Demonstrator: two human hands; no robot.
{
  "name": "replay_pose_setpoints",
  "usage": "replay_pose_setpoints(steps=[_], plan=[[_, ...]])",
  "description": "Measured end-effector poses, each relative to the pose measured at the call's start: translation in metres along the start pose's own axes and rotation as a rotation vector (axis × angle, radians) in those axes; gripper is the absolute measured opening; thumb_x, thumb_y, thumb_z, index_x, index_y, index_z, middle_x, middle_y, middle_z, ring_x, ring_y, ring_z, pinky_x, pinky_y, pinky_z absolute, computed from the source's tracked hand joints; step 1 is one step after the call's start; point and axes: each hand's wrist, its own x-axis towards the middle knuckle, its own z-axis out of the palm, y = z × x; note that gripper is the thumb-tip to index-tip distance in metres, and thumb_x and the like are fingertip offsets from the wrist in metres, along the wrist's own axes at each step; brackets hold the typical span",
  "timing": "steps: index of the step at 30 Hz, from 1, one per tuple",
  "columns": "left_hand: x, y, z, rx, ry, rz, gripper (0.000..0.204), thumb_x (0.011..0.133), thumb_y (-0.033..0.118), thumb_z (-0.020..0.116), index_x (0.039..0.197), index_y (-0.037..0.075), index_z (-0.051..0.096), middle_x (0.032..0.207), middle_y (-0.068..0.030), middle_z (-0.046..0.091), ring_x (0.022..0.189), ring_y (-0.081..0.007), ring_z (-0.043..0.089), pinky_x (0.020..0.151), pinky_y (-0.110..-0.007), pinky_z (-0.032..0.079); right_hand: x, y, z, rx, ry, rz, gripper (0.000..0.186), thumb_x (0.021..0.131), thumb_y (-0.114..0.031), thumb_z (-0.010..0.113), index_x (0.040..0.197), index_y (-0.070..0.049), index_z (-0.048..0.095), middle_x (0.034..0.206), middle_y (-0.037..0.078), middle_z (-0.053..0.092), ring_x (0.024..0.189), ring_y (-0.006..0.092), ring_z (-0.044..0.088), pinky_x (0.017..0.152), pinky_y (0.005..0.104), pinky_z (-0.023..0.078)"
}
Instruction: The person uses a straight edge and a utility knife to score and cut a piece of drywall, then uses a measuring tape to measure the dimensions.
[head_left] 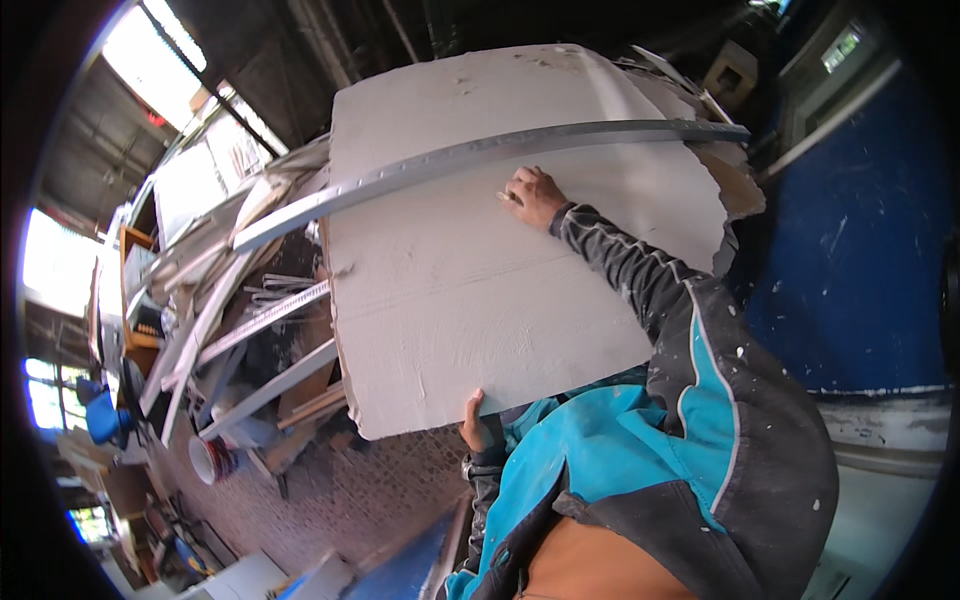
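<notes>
A large off-white plasterboard sheet (480, 300) with a ragged right edge lies in front of me. My left hand (474, 424) grips its near edge, with the thumb up at the rim and the other fingers mostly hidden. My right hand (533, 196) is over the middle of the sheet, its fingers curled together. Something small and pale shows at those fingertips, too small to name. Just beyond that hand, a long grey metal profile (480, 150) runs across the sheet and sticks out past both sides.
Long strips and offcuts (225, 290) are heaped to the left of the sheet. A white bucket (212, 460) stands below them on the patterned floor (330, 490). On the right rises a blue wall (850, 250). A small box-like wooden piece (730, 72) sits at the far right.
</notes>
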Motion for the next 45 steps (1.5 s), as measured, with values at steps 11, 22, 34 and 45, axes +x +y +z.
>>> replay_pose_setpoints(steps=[11, 22, 34, 45], plan=[[-0.018, -0.055, -0.036, -0.9, -0.482, -0.979, 0.035, 0.098, 0.021, 0.067, 0.127, 0.002, 0.062, 0.121, -0.0107, 0.065, 0.116, -0.0248, 0.06, 0.105, -0.044, 0.048, -0.082, 0.083, -0.07, 0.081, 0.344, 0.644, 0.025, 0.084, -0.028, 0.073, 0.087, -0.003, 0.07, 0.086, 0.017, 0.073, 0.084, 0.0364, 0.07, 0.075, 0.0448, 0.055], [0.001, -0.069, -0.052, -1.242, -0.381, -1.355, 0.029, 0.099, 0.026, 0.063, 0.12, 0.006, 0.063, 0.126, -0.0068, 0.063, 0.121, -0.0256, 0.057, 0.109, -0.047, 0.043, -0.157, 0.17, -0.125, 0.642, 0.318, 0.923, 0.016, 0.092, -0.02, 0.07, 0.09, -0.004, 0.071, 0.078, 0.004, 0.072, 0.06, 0.0129, 0.066, 0.05, 0.0283, 0.057], [-0.011, -0.11, -0.12, 0.009, -0.885, -0.302, 0.051, 0.1, 0.027, 0.064, 0.145, 0.007, 0.05, 0.116, -0.012, 0.069, 0.105, -0.0254, 0.066, 0.095, -0.036, 0.052, -0.29, -0.088, -0.104, 0.314, 1.039, 0.822, 0.037, 0.095, -0.013, 0.07, 0.126, -0.001, 0.054, 0.121, 0.014, 0.058, 0.108, 0.021, 0.058, 0.087, 0.0349, 0.051], [0.059, -0.031, -0.106, -0.565, -1.023, -0.864, 0.054, 0.101, 0.045, 0.056, 0.141, 0.007, 0.054, 0.127, -0.0149, 0.065, 0.106, -0.028, 0.067, 0.095, -0.038, 0.05, -0.319, -0.222, -0.011, 2.136, 0.73, 0.914, 0.049, 0.097, -0.029, 0.065, 0.137, -0.006, 0.048, 0.131, 0.009, 0.058, 0.121, 0.0246, 0.058, 0.095, 0.0431, 0.051]])
